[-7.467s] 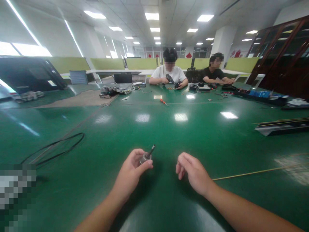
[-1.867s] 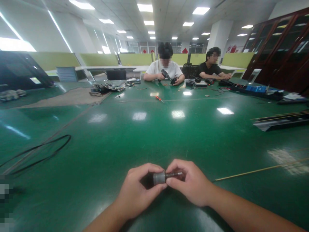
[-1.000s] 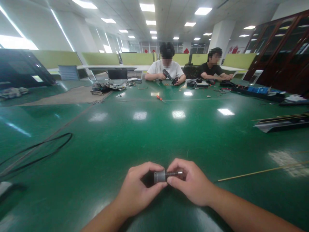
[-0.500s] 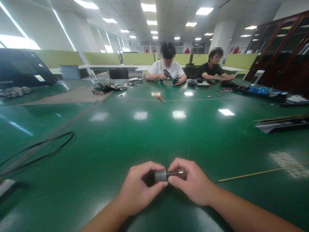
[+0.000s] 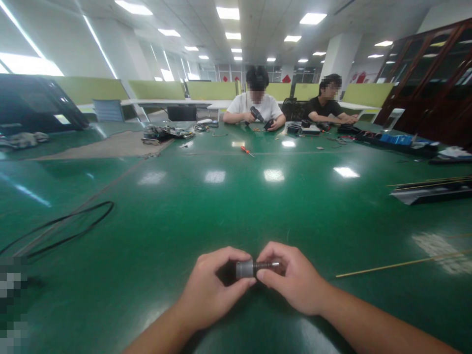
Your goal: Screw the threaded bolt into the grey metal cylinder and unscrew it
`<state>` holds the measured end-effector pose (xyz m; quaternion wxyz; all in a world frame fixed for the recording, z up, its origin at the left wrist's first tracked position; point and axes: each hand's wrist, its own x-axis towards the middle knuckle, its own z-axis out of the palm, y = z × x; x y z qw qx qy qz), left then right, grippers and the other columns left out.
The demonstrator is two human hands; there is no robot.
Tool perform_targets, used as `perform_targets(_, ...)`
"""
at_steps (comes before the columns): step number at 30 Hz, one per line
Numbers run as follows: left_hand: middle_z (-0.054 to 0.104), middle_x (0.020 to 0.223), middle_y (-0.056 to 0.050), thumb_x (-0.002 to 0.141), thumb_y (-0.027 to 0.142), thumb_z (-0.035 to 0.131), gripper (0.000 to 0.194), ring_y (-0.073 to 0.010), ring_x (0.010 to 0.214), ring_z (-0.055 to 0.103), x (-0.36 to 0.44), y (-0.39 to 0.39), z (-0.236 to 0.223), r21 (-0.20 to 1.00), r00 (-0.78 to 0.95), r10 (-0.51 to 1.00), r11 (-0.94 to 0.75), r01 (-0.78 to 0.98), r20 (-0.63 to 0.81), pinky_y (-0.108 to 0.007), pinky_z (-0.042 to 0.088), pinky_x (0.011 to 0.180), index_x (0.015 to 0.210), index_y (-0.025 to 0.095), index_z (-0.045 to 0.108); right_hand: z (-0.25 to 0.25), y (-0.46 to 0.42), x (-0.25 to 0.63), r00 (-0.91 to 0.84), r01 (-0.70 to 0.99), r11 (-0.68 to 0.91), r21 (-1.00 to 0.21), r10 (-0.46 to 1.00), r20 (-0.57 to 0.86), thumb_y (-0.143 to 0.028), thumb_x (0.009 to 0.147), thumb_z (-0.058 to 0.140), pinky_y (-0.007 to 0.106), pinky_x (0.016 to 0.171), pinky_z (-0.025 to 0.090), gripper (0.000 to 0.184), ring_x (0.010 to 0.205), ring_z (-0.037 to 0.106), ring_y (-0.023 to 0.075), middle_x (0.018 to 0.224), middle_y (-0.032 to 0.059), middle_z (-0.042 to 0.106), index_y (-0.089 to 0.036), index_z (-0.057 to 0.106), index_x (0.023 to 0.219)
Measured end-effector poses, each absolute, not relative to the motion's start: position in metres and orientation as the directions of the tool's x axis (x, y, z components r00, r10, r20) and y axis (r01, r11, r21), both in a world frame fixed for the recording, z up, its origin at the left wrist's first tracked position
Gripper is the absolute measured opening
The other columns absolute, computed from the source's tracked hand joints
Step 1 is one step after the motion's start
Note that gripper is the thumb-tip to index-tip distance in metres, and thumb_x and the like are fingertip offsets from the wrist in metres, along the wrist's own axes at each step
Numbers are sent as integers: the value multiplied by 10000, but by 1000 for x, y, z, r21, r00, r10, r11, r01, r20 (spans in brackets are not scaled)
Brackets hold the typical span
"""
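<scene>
My left hand [image 5: 212,285] pinches a grey metal cylinder [image 5: 244,269] between thumb and fingers. From the cylinder's right side comes a thinner dark, ridged shaft [image 5: 262,266] with a shiny rounded tip. My right hand [image 5: 291,278] closes its thumb and forefinger around that shaft, close beside the cylinder. The two pieces lie in one line, roughly level, just above the green table [image 5: 236,216]. The fingertips of both hands nearly meet where shaft and cylinder join. My right fingers partly hide the shaft.
A thin yellow rod [image 5: 383,267] lies to the right, and a black trough-like piece [image 5: 431,191] farther back. A black cable loop [image 5: 88,223] is at left. An orange screwdriver [image 5: 246,151] lies mid-table. Opposite, a person [image 5: 254,105] holds a power drill; another person [image 5: 328,103] sits nearby.
My hands and the metal piece keep nearly the same pose. The view has shifted very slightly, and a blurred patch now covers the lower left edge.
</scene>
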<state>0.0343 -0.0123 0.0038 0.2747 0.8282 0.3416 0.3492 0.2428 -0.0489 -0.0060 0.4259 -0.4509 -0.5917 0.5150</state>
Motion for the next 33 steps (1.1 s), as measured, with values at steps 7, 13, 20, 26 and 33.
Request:
perform_targets(7,754,891,-5,761,232,789,238,-178,797,719,33,-12,2,697,514,761,-613,372,395,-264,533,738,974,226,683,-7,-49,244,-231,102,70,-992,972,45,-167,796,663,224,565,395,62,613,524,119,694,-32,580,-172,615,836)
perform_targets(13,753,874,8,763,230,784,221,-170,781,715,34,-13,3,703,512,770,-600,381,380,-258,526,730,960,229,685,-7,-48,243,-223,75,43,-996,974,25,-157,788,661,216,553,387,68,591,512,110,670,-43,564,-172,609,829)
perform_targets(20,748,874,6,759,229,778,211,-175,772,711,35,-12,5,715,519,773,-590,375,365,-265,523,720,945,224,678,-10,-48,243,-228,99,57,-993,973,34,-164,792,661,215,558,397,65,605,522,115,679,-39,569,-171,610,831)
perform_targets(26,747,873,1,762,224,775,202,-180,781,709,35,-13,5,732,517,783,-570,373,347,-273,520,731,939,222,676,-10,-49,244,-232,102,84,-991,971,58,-225,798,693,218,554,377,102,597,497,115,673,-34,567,-176,606,820)
perform_targets(33,747,876,11,760,233,782,208,-169,778,710,34,-13,5,724,518,780,-577,378,351,-267,519,730,939,228,675,-9,-49,243,-230,94,61,-994,972,38,-225,803,692,228,555,386,107,596,509,121,670,-31,580,-177,596,814)
